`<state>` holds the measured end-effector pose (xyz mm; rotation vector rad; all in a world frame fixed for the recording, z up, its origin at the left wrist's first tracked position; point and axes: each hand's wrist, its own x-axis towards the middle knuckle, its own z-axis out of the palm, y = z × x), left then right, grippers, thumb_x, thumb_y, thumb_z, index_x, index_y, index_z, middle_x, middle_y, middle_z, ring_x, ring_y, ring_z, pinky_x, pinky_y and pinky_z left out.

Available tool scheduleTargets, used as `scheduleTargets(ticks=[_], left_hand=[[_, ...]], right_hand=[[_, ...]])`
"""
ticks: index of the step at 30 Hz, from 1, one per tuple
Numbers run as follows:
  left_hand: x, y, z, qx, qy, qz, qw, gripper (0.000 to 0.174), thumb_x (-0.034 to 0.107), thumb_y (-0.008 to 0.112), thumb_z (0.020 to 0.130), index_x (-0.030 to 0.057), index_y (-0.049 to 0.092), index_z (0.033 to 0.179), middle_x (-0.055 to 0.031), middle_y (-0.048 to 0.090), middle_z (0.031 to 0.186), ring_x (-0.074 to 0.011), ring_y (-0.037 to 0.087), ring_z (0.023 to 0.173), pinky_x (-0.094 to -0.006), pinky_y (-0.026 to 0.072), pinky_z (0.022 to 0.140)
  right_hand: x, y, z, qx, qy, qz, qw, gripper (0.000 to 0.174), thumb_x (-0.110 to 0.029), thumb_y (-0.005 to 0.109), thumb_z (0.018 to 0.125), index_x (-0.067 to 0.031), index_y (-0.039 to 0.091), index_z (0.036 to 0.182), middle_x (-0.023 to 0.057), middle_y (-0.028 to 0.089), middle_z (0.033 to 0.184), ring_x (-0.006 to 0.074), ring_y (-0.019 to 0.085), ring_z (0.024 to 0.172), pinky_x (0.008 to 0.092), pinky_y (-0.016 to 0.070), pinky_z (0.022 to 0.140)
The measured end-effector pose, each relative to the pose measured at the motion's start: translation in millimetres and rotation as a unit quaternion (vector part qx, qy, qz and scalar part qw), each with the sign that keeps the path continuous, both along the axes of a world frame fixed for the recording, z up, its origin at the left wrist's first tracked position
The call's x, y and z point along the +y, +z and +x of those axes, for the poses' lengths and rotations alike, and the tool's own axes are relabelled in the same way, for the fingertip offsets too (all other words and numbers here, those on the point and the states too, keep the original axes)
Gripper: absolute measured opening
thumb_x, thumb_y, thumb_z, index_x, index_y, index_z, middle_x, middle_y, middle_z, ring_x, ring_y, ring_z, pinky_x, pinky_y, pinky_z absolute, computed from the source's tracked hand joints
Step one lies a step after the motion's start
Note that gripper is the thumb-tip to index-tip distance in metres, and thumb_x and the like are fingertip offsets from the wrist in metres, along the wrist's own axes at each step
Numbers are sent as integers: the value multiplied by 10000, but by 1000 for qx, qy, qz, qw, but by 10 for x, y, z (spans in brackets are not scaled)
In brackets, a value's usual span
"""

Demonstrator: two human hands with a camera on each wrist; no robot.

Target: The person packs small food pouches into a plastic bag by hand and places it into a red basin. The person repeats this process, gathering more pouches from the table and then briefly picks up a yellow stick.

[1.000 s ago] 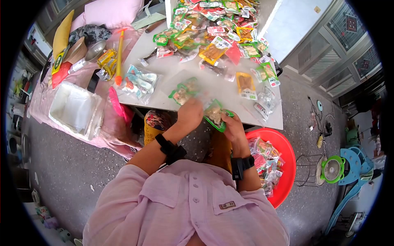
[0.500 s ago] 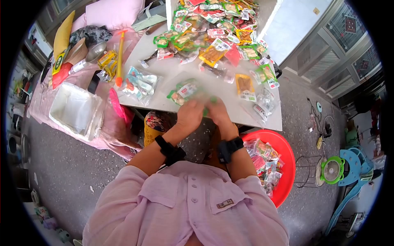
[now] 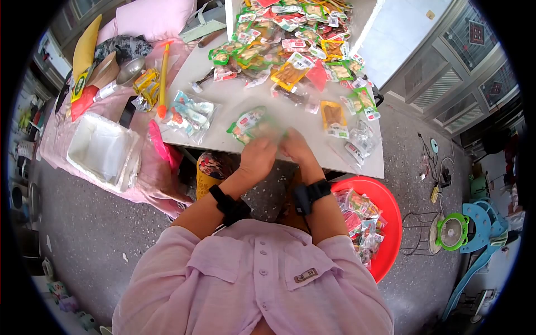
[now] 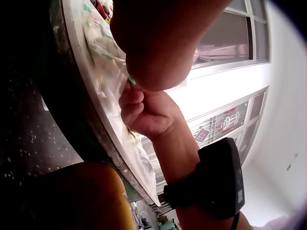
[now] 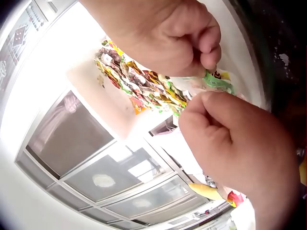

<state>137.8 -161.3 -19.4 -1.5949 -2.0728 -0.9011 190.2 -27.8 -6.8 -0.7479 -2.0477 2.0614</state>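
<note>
My left hand (image 3: 259,158) and right hand (image 3: 296,148) meet at the table's near edge, with curled fingers close together. Between them, the green edge of a snack packet (image 5: 219,83) shows in the right wrist view, pinched at both fingertips. Most of it is hidden by the hands and blurred in the head view. Just beyond the left hand lies a green-edged snack packet (image 3: 245,124) with a white label. Clear plastic film (image 4: 103,57) stretches beside the fingers in the left wrist view.
Many packets fill a white box (image 3: 362,28) and spill forward. A yellow packet (image 3: 334,116) and clear bags (image 3: 363,142) lie right; a blue-white bag (image 3: 191,111) lies left. A red basin (image 3: 393,223) of packets stands below right. A white foam box (image 3: 103,145) sits left.
My right hand has brought its green-edged packet leftward to the left hand, and that packet is now mostly hidden. The packet beyond my left hand now shows its white label.
</note>
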Motion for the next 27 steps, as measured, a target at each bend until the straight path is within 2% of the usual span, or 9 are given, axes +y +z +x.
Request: scheduleTargets(ticks=[4, 7, 10, 14, 16, 19, 22, 25, 27], left_hand=[[11, -23, -2, -5, 8, -6, 1000, 92, 48, 529, 633, 58, 496, 718, -98, 469, 761, -273, 488, 708, -355, 414, 615], [-3, -64, -6, -9, 10, -1, 1000, 148, 67, 548, 620, 64, 510, 763, -98, 477, 807, -270, 484, 738, -359, 401, 635], [-119, 12, 65, 2, 13, -8, 1000, 230, 88, 572, 603, 71, 518, 826, -96, 476, 884, -262, 473, 801, -366, 372, 675], [-226, 2, 70, 35, 7, -10, 999, 317, 102, 594, 586, 81, 512, 891, -93, 456, 972, -254, 450, 893, -370, 333, 722], [-235, -99, 18, 72, 16, 1, 997, 330, 99, 596, 579, 84, 508, 897, -97, 453, 982, -256, 451, 905, -368, 337, 726], [-247, -154, -33, 88, 12, 5, 996, 336, 90, 593, 574, 86, 505, 898, -100, 450, 980, -260, 451, 910, -370, 346, 720], [-246, -138, -62, 82, -8, 13, 996, 289, 72, 583, 578, 77, 506, 857, -94, 460, 941, -262, 460, 880, -366, 362, 699], [-283, -73, -141, 66, -25, 8, 997, 195, 53, 570, 593, 61, 503, 776, -91, 480, 875, -269, 473, 812, -358, 380, 661], [-311, 27, -211, 51, -31, 18, 998, 136, 41, 559, 605, 51, 498, 726, -91, 492, 830, -277, 478, 761, -357, 388, 637]], right_hand=[[-191, 48, -86, 30, -77, 21, 996, 86, -27, 449, 714, 6, 498, 776, 44, 473, 601, 80, 386, 437, 216, 288, 344], [-191, -99, -71, 63, -96, -85, 990, 84, -31, 456, 713, 1, 504, 774, 55, 490, 623, 104, 423, 469, 234, 334, 385], [-18, -288, 71, 38, -37, -98, 994, 111, -93, 512, 725, 12, 533, 753, 38, 489, 575, 98, 448, 432, 221, 324, 347], [219, -398, 208, -13, -18, 173, 985, 235, -119, 515, 692, 17, 503, 883, 112, 538, 672, 216, 518, 543, 301, 410, 490], [274, -502, 194, -51, -75, 341, 936, 291, -134, 510, 681, 13, 489, 932, 155, 555, 744, 288, 548, 654, 344, 434, 603], [203, -622, 105, 118, -155, 510, 838, 249, -109, 477, 698, -1, 500, 922, 191, 551, 816, 343, 517, 819, 376, 412, 708], [219, -582, 48, 86, -105, 514, 847, 220, -75, 455, 703, -6, 519, 902, 187, 550, 856, 342, 508, 862, 380, 397, 748], [311, -443, 51, 87, -72, 448, 887, 201, -50, 451, 709, -4, 529, 888, 156, 565, 808, 297, 549, 765, 350, 429, 669], [334, -249, 52, 62, -79, 295, 950, 172, -64, 465, 713, 1, 538, 855, 125, 566, 752, 232, 554, 677, 311, 434, 599]])
